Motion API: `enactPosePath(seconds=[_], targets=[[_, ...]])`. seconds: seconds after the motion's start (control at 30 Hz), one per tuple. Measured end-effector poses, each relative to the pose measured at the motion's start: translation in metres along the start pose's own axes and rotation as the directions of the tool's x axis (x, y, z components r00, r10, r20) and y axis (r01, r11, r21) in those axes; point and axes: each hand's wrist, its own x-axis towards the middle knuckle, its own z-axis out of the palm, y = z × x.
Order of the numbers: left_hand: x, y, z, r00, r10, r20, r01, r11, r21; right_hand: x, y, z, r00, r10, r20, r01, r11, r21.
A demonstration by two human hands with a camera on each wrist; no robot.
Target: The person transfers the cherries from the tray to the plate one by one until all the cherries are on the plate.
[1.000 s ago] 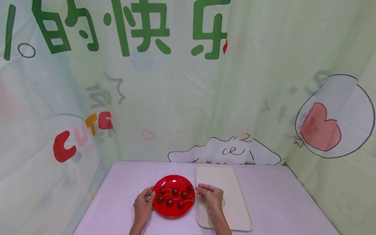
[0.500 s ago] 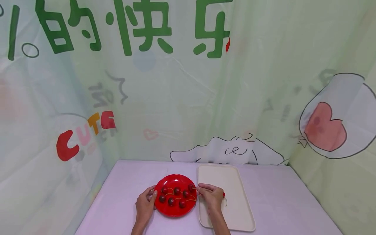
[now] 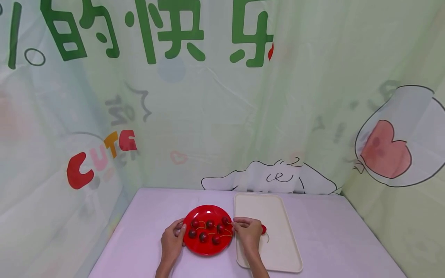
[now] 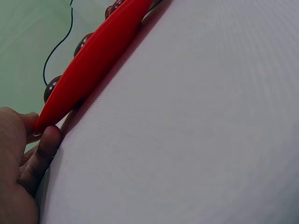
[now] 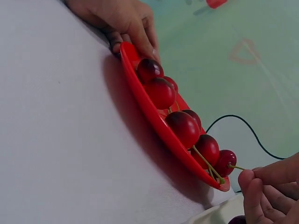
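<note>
A red plate [image 3: 208, 250] carries several dark red cherries [image 3: 203, 237] with green stems. My left hand [image 3: 172, 239] holds the plate's left rim, thumb on top and fingers beneath in the left wrist view. At the opposite side, my right hand [image 3: 248, 233] pinches the stem of one cherry [image 5: 226, 162] between thumb and forefinger. That cherry still overlaps the plate's right edge. In the right wrist view the plate [image 5: 154, 114] looks tilted, with a shadow beside it on the white cloth.
Right of the plate lies a cream tray [image 3: 283, 251], partly under my right hand. On it a red cherry [image 3: 264, 229] with its stem shows beside the hand. Printed curtains [image 3: 222, 135] enclose the table [image 3: 333, 239] at the back and sides.
My right hand has shifted slightly left, so the cherry on the tray shows more beside it. Its pinch on the stem and my left hand's hold on the plate stay the same.
</note>
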Motion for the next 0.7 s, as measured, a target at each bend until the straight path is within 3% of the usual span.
enactPosePath(seconds=[0.27, 0.7], targets=[[-0.0003, 0.0002, -0.0002, 1.000, 0.002, -0.005, -0.002, 1.000, 0.000, -0.0016, 0.0024, 0.0026, 0.993, -0.121, -0.011, 0.116, 0.972, -0.202], [0.0000, 0.0012, -0.0010, 1.000, -0.003, 0.002, 0.003, 1.000, -0.001, -0.0071, -0.0030, -0.0006, 0.989, -0.147, 0.027, 0.150, 0.958, -0.245]])
